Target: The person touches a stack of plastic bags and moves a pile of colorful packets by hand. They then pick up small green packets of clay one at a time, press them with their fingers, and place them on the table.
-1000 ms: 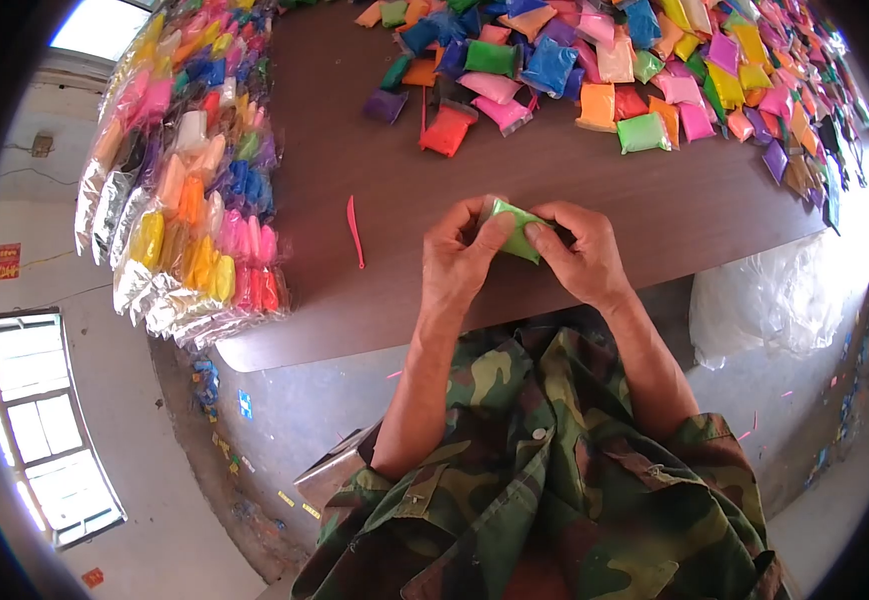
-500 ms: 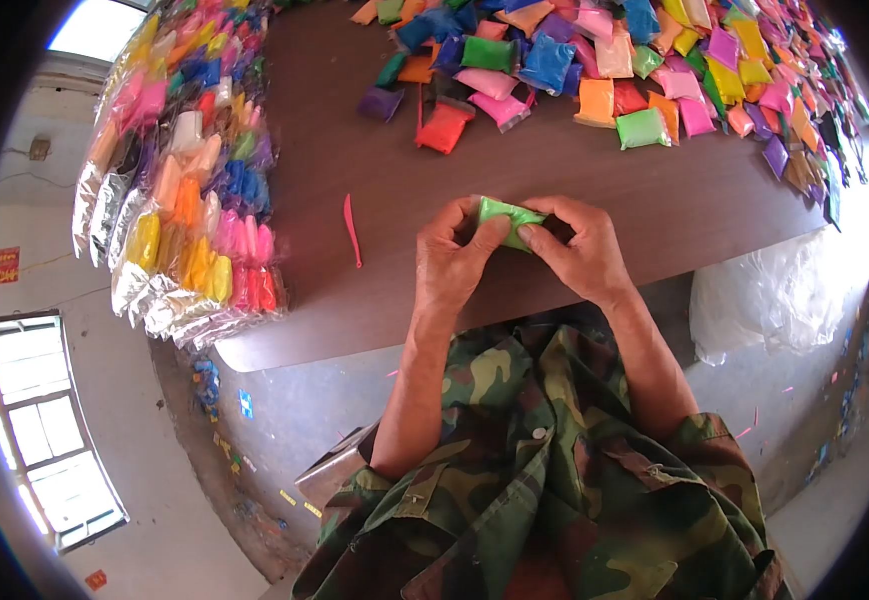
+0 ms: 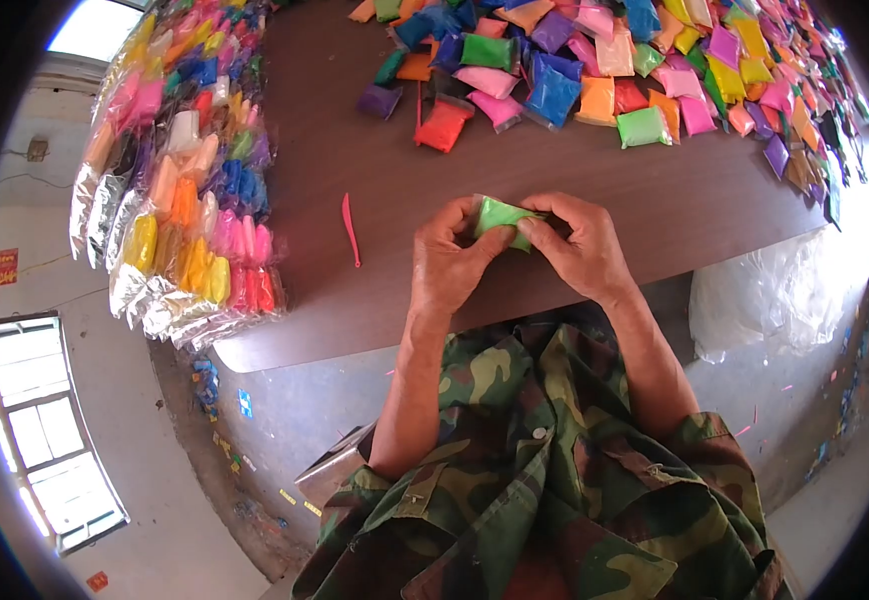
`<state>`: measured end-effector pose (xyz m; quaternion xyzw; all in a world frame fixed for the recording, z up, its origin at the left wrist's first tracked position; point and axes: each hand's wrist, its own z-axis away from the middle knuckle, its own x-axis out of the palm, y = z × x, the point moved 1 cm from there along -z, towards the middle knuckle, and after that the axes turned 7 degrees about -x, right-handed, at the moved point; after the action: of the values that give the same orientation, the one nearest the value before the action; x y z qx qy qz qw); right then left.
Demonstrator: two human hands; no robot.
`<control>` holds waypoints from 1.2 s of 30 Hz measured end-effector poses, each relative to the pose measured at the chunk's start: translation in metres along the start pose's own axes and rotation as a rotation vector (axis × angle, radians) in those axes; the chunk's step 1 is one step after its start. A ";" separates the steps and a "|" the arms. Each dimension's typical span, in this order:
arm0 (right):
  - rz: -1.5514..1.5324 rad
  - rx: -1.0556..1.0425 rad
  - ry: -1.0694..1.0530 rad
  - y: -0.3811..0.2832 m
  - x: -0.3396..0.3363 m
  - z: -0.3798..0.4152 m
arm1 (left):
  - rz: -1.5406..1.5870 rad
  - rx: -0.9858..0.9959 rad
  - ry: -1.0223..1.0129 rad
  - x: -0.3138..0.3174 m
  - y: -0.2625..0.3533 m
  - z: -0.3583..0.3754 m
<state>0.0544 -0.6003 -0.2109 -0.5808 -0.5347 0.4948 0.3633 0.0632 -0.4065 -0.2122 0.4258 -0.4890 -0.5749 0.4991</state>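
Between my two hands is a small clear packet of light green clay point(image 3: 500, 214), held just above the table near its front edge. My left hand point(image 3: 455, 255) pinches its left side, thumb on top and fingers curled beneath. On the other side, my right hand point(image 3: 580, 245) grips the right end between thumb and fingers, covering part of it. A pink plastic knife-shaped tool point(image 3: 352, 230) lies on the brown table point(image 3: 305, 160), left of my left hand.
A heap of coloured clay packets point(image 3: 495, 80) covers the table's far right. Stacked clear bags of coloured packets point(image 3: 190, 200) line the left edge. A white plastic bag point(image 3: 765, 295) hangs below the right edge. Small scraps lie on the floor point(image 3: 285, 430).
The green packet has shifted and tilted slightly as my thumbs moved over it. In the heap, a blue packet now lies closer to the near edge.
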 end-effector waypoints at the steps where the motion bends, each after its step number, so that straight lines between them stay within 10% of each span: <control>1: -0.002 -0.011 -0.003 0.002 -0.001 0.000 | -0.008 -0.003 -0.005 0.001 0.000 0.000; 36: -0.114 0.084 0.106 0.000 -0.002 0.003 | 0.032 -0.035 0.037 0.017 0.011 0.002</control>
<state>0.0513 -0.6026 -0.2111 -0.5592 -0.5257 0.4636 0.4427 0.0602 -0.4237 -0.2011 0.4198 -0.4762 -0.5674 0.5245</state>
